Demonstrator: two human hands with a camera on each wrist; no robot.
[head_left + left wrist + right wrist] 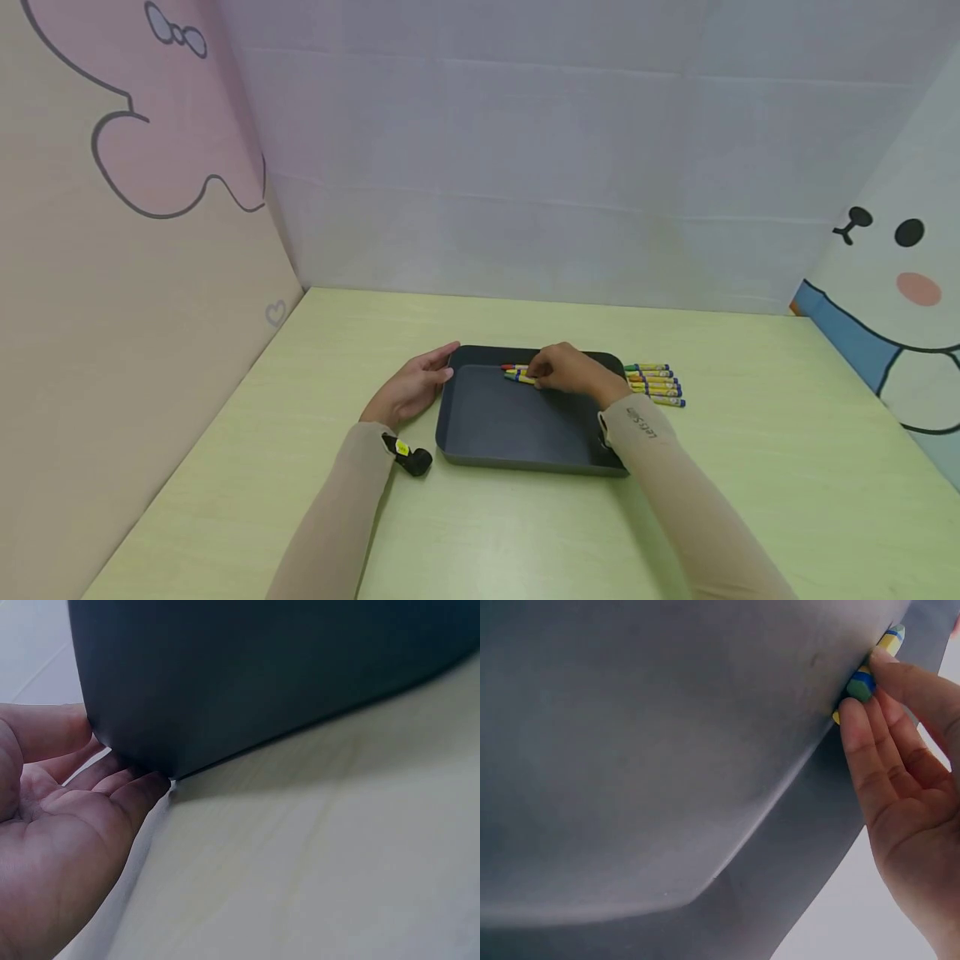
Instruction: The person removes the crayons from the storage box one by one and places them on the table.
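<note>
A dark grey rectangular tray [495,421] lies on the table. My left hand [411,387] grips its left side near the far corner, thumb and fingers against the wall in the left wrist view. My right hand [570,369] reaches over the tray's right side and pinches a yellow-wrapped crayon with a green end [861,685] low inside the tray, by the far wall. Beside it in the tray lie a red-tipped crayon [513,367] and a yellow one, partly hidden by the fingers.
Several yellow-wrapped crayons [658,387] lie side by side on the table [750,467] just right of the tray. Printed cloth walls [525,183] stand behind and on both sides of the table. A small black camera [416,461] sits on the left wrist.
</note>
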